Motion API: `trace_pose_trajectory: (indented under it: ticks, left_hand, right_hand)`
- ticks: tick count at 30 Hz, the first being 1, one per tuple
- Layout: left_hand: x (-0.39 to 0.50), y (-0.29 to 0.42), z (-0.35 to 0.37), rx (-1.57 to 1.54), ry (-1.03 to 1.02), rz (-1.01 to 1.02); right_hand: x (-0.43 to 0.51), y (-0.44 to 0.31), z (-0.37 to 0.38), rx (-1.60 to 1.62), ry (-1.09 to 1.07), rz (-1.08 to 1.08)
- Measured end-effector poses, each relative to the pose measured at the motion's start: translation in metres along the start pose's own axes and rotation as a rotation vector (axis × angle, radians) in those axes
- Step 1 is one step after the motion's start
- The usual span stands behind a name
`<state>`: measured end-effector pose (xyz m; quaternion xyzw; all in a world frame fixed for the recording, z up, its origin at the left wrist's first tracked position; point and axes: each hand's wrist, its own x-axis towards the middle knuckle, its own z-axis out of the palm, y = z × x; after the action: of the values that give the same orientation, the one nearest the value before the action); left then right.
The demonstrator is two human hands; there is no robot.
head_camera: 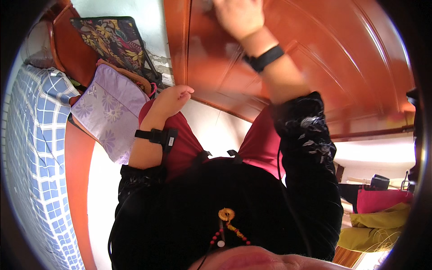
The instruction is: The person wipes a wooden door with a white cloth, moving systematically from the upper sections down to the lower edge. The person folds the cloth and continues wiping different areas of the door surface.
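My right hand point(240, 17) is raised in front of a glossy reddish-brown wooden door panel point(216, 64). The top of the picture cuts off its fingers, so what it touches or holds is hidden. A black band point(265, 58) circles that wrist. Lower and to the left, my left hand point(170, 101) hangs above my red trouser leg with its fingers curled together and nothing visible in them. Strapped to the left forearm is a small black device point(163, 137). Close beside this hand lies a lilac cloth with a flower pattern point(109, 108).
A flower-print folding chair or bag point(113, 40) leans near the pale wall point(152, 27). At far left, blue-and-white checked bedding point(47, 111) covers a bed with a reddish wooden side rail point(79, 162). Red and olive clothes point(381, 200) hang or lie at right.
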<state>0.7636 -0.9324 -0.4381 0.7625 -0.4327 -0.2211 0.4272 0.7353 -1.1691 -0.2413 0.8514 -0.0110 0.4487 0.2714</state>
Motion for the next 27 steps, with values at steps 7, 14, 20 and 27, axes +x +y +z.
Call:
trace_pose_trajectory:
  ticks: [7,14,20,27]
  left_hand:
    - [-0.015,-0.006,-0.015,-0.061,0.078,0.037]
    - [-0.014,-0.012,-0.025,-0.031,0.085,-0.006]
    - [-0.012,-0.020,-0.022,-0.054,0.103,0.050]
    - [-0.013,-0.022,-0.019,-0.077,0.128,0.126]
  right_hand:
    - [-0.165,-0.084,0.085,0.100,-0.568,-0.471]
    - [-0.205,-0.085,0.086,0.081,-1.081,-0.843]
    - [-0.089,-0.034,0.042,-0.081,-0.513,-0.625]
    - [0.113,0.001,-0.029,0.150,0.201,-0.418]
